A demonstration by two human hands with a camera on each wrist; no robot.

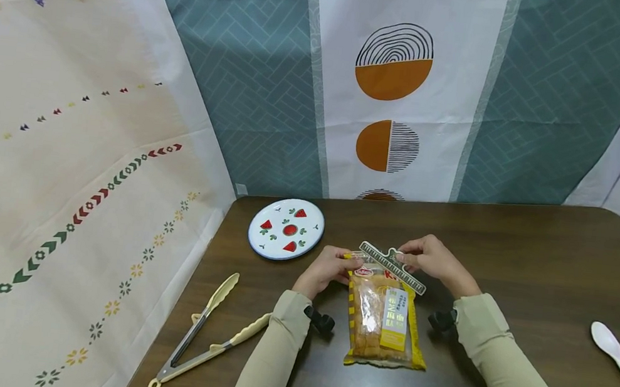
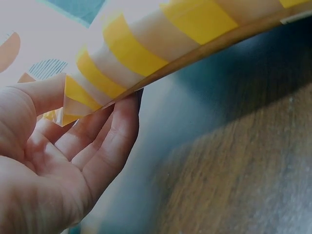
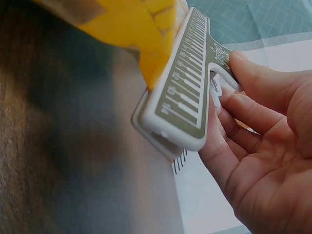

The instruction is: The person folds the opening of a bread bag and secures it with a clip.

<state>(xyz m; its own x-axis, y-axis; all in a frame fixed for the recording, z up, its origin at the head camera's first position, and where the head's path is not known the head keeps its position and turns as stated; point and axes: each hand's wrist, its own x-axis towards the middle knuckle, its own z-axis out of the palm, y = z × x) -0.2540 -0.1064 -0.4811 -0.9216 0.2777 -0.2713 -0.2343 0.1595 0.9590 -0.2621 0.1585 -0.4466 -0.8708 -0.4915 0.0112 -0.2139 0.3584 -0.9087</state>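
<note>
A yellow-edged plastic bag of sliced bread (image 1: pixel 373 314) is held near the middle of the table, its top end away from me. My left hand (image 1: pixel 327 270) pinches the bag's upper left corner between thumb and fingers; the left wrist view shows its striped side (image 2: pixel 136 53). My right hand (image 1: pixel 434 262) pinches the handle of a long bag clip (image 1: pixel 393 267) with a ruler-like pattern. That clip lies slantwise across the bag's top right. In the right wrist view the clip's jaws stand slightly apart at the near end, with the yellow bag edge (image 3: pixel 158 53) between them.
At the back left lies a white plate (image 1: pixel 286 229) with watermelon prints. Opened tongs (image 1: pixel 199 333) lie left of my left forearm. A white spoon (image 1: pixel 619 355) rests at the right side of the brown table (image 1: pixel 535 261). Patterned cloths hang behind and on the left.
</note>
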